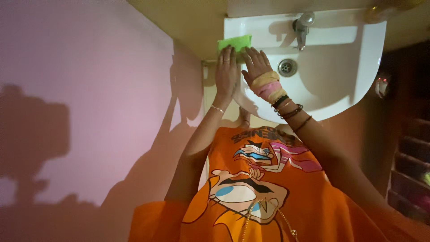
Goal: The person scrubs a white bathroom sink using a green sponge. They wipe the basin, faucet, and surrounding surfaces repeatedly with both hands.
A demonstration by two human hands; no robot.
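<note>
both hands lie flat, fingers stretched, on a green sponge (234, 43) at the corner of the white sink (354, 67). left hand (227, 71) and right hand (256, 65) press it, not gripping. the tap (302, 26) is near.

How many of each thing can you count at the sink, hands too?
White sink: 1
Metal tap: 1
Drain: 1
Green sponge: 1
Hands: 2, the left hand touching the sponge and the right hand beside it
Total: 6
</note>
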